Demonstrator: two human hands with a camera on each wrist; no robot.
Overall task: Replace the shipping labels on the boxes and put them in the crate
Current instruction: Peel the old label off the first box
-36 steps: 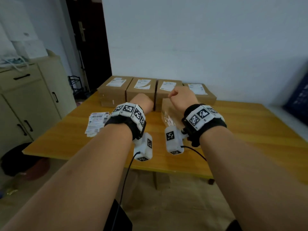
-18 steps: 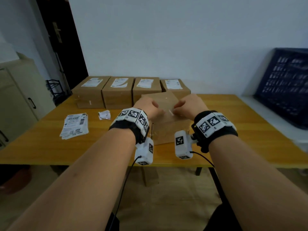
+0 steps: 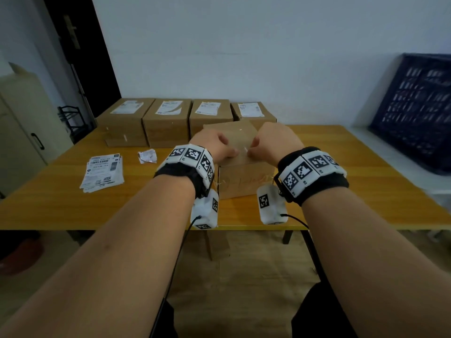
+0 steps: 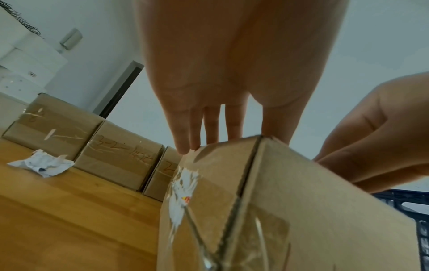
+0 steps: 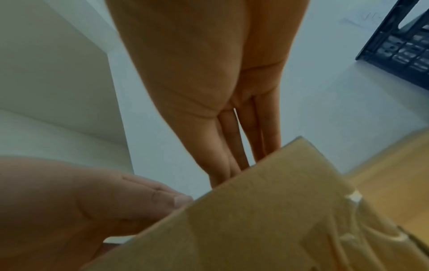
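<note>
Plain brown cardboard box (image 3: 240,175): near the front edge of the wooden table (image 3: 341,191), top label-free. Left hand (image 3: 214,148) and right hand (image 3: 275,141): both rest on its top, fingers bent, fingertips nearly meeting; grasp indiscernible. Dark blue plastic crate (image 3: 415,111): beyond the right edge.

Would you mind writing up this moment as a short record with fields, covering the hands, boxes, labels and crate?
front box: near table edge, top bare of any label
left hand: on the box top, fingers straight
right hand: on the box top; grip unclear
boxes in back row: four, each with a white label on top
label stack: flat on the table, left of the hands
crumpled label: on the table before the back row
crate: dark blue, tilted against the wall, right
table: wooden
</note>
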